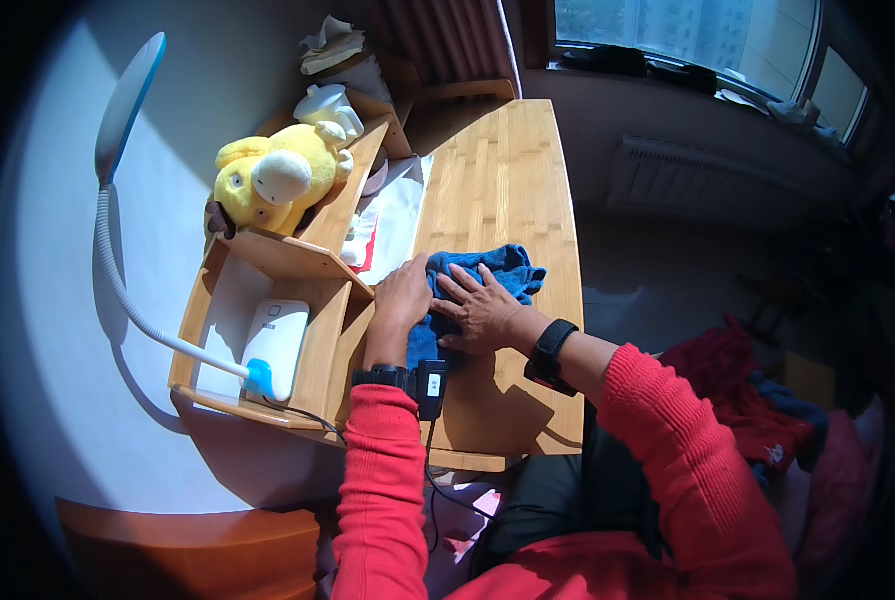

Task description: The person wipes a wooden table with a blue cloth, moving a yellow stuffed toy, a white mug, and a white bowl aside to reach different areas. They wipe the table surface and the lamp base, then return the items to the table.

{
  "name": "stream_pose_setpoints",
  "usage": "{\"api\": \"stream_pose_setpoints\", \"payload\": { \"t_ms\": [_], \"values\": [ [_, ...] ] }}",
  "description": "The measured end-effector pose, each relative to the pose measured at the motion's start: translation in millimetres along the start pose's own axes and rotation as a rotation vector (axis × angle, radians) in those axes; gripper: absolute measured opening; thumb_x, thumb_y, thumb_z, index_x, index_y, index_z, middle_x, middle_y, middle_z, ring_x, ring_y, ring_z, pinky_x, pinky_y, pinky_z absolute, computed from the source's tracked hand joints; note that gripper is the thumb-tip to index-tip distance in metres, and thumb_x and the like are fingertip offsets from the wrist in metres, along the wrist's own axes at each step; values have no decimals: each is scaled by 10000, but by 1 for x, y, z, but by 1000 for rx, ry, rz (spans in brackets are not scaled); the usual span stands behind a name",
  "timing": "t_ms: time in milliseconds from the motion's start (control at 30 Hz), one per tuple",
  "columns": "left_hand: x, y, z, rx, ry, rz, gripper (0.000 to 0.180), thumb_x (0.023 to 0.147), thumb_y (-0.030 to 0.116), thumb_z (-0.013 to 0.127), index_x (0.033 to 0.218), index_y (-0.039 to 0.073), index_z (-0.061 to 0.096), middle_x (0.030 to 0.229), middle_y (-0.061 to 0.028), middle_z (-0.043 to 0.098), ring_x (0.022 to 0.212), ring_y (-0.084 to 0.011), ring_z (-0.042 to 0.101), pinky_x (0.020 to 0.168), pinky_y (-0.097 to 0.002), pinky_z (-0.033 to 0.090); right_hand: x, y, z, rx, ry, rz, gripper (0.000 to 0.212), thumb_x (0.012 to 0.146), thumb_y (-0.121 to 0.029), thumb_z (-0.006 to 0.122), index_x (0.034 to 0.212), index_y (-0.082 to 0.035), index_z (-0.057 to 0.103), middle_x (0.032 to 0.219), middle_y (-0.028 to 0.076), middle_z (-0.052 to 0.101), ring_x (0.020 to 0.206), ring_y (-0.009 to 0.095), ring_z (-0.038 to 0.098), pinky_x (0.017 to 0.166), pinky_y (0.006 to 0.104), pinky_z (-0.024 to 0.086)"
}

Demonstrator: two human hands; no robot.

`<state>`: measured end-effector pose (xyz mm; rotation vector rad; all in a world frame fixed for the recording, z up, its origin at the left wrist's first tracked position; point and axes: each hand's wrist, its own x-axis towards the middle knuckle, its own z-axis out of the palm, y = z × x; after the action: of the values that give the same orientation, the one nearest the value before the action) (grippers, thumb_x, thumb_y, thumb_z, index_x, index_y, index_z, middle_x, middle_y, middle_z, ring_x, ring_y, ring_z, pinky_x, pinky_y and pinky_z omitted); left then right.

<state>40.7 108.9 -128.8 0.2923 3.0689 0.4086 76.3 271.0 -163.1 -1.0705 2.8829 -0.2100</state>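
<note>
A crumpled dark blue cloth (pixel 510 268), perhaps a garment, lies on the light wooden desk (pixel 513 180). My right hand (pixel 480 312) rests on top of it, fingers spread and palm down. At the cloth's left edge is my left hand (pixel 402 297), its fingers curled in against the fabric and their tips hidden. Both wrists carry black straps; a small black box (pixel 431 388) with a cable sits beside the left one. Folds of the cloth show between and below the hands.
Left of my hands stands a wooden desk shelf (pixel 318 290) holding a yellow plush toy (pixel 286 180), a white cup (pixel 330 108) and the white base (pixel 276 345) of a bendy lamp. Red and dark clothes (pixel 738 390) are heaped at right. A window (pixel 688 45) is beyond.
</note>
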Motion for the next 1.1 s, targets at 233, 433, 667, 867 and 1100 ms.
{"api": "stream_pose_setpoints", "payload": {
  "t_ms": [233, 433, 667, 867, 1100],
  "values": [
    [2, 3, -8, -53, -72, -53, 420, 991, 231, 408, 1373, 72, 481, 1334, -190, 559, 1217, -364, 534, 1027, -458, 418, 33, 7, 0, -31, 17, 117, 699, 903, -608, 452, 1488, -232, 377, 1589, 132, 243, 1478, 361, 155, 1126, 654, 132],
    [-2, 4, -7, -25, 16, 5, 307, 991, 289, 428, 1124, 48, 563, 1140, -196, 645, 1087, -391, 601, 926, -515, 454, 12, -2, 2, -55, 17, 56, 644, 922, -610, 417, 1479, -288, 393, 1592, 108, 240, 1479, 345, 153, 1125, 659, 114],
    [2, 8, -7, 51, -64, -57, 334, 953, 277, 485, 1063, 9, 652, 1110, -196, 665, 1074, -377, 616, 945, -484, 461, -46, -21, 0, -28, -7, -100, 587, 938, -592, 412, 1485, -385, 358, 1593, 86, 248, 1484, 331, 148, 1138, 649, 69],
    [2, 1, 2, 93, -56, -3, 327, 938, 283, 495, 1117, 52, 642, 1174, -162, 648, 1115, -343, 600, 951, -476, 461, -112, -33, -2, -4, 42, -156, 569, 954, -559, 411, 1484, -354, 372, 1588, 88, 262, 1490, 307, 145, 1157, 621, 59],
    [5, -4, 12, 73, -69, 24, 304, 917, 265, 546, 1111, 52, 643, 1190, -170, 631, 1132, -340, 587, 965, -461, 458, -188, -39, -15, 39, 1, -120, 551, 946, -514, 468, 1461, -327, 412, 1574, 92, 288, 1485, 300, 171, 1168, 595, 77]
  ]
}}
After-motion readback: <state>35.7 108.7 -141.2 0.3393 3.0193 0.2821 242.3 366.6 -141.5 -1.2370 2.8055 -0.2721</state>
